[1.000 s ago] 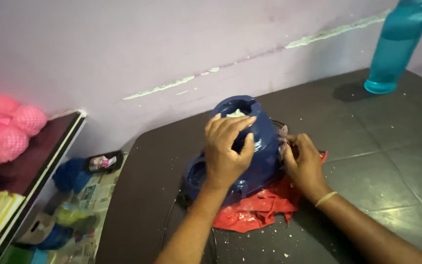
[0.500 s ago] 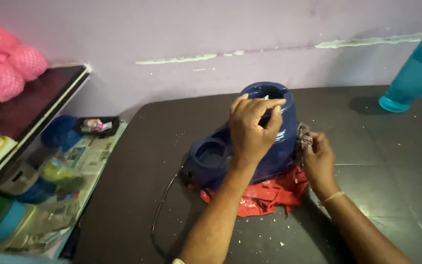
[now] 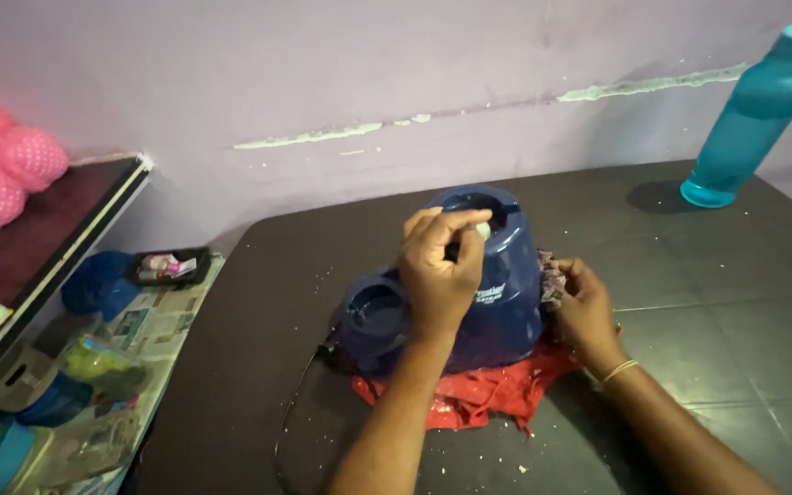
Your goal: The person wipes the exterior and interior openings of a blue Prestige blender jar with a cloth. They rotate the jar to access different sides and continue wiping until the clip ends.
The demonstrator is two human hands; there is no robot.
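Fingers of our left hand pinch a small pale bit at the top opening of the blue mixer base, directly below. Right hand braces its right side, curled on cloth; red cloth underneath on counter.

Dim pinkish light, soft shadows, perhaps slight blur

We see a dark table strewn with white crumbs. On it lie a red cloth at centre, a teal bottle at two o'clock.
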